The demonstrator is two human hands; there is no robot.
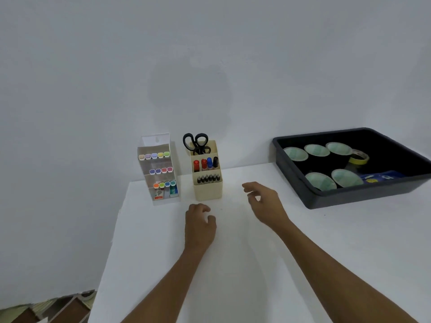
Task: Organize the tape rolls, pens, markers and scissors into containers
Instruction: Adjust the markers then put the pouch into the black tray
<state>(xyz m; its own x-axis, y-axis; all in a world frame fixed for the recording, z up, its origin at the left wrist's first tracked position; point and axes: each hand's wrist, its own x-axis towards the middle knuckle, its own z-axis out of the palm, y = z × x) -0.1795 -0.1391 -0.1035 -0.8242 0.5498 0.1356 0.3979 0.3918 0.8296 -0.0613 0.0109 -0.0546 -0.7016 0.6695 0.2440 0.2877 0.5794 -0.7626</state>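
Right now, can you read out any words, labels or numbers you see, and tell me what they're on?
Nothing is readable.
Marker box: small printed labels at the bottom, too blurred to read.
Black tray: blue packet with white and yellow marks, too blurred to read.

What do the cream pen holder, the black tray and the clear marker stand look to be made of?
The cream three-tier pen holder looks like matte moulded plastic: even colour, rounded edges, no gloss. The black rectangular tray seems a slightly glossy plastic, with a soft sheen along its rolled rim. The clear stepped marker stand appears to be thin transparent plastic, since the marker caps show through its walls; it could be acrylic.
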